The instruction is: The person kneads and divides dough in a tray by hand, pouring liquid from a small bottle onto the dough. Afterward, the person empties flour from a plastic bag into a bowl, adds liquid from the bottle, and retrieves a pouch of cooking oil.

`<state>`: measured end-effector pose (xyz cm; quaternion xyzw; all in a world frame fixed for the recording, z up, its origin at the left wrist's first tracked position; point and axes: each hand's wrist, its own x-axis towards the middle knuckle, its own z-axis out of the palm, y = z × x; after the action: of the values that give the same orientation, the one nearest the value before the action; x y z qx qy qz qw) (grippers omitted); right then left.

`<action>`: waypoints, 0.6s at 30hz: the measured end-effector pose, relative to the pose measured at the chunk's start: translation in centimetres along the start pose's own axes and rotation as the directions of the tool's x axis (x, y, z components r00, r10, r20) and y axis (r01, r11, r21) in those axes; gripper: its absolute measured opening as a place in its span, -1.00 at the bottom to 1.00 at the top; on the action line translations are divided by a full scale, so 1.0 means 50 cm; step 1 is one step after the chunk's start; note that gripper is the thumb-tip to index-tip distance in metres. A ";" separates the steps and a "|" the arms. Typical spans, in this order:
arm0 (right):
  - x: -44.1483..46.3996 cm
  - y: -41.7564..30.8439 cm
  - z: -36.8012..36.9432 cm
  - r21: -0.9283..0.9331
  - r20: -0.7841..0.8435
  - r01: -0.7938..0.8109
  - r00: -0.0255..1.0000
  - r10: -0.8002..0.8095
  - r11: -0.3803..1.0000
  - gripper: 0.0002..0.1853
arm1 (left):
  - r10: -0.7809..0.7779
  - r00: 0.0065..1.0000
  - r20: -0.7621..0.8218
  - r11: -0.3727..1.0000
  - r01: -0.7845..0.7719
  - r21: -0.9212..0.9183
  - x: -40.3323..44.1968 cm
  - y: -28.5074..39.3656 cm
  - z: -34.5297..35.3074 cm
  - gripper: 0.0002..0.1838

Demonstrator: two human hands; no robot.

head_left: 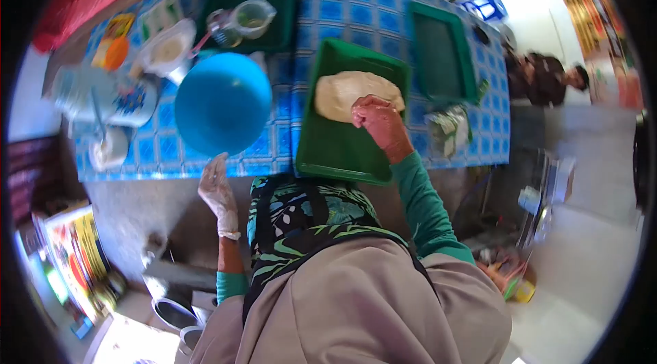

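Observation:
A large pale mass of dough (pixel 337 95) lies in the upper part of a green tray (pixel 335 152). Over the dough's right side is my right hand (pixel 376 121), bare, with its fingers curled in; whether anything is inside them is hidden. My left hand (pixel 218 194), in a thin clear glove, is just off the table's front edge, below a blue bowl (pixel 223 104). Its fingers are stretched and hold nothing.
A dark green tray (pixel 286 4) with clear cups stands behind the bowl. Another green tray (pixel 441 52) and a plastic packet (pixel 449 132) are on the right. Left are a large container (pixel 102 97) and a white funnel-like vessel (pixel 166 50). A person (pixel 551 80) is far right.

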<state>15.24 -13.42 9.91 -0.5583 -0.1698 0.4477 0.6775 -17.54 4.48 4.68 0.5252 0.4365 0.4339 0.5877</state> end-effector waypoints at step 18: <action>-0.905 0.332 -0.428 -0.360 -0.876 -0.933 0.338 -0.344 0.000 -0.70 | 0.109 0.926 0.362 0.875 -0.263 0.407 0.123 0.087 0.181 -0.83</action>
<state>-0.55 -62.78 0.20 -0.9894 0.1248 0.0374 -0.0643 -7.51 8.58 9.26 0.7510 0.3675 0.2832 0.4698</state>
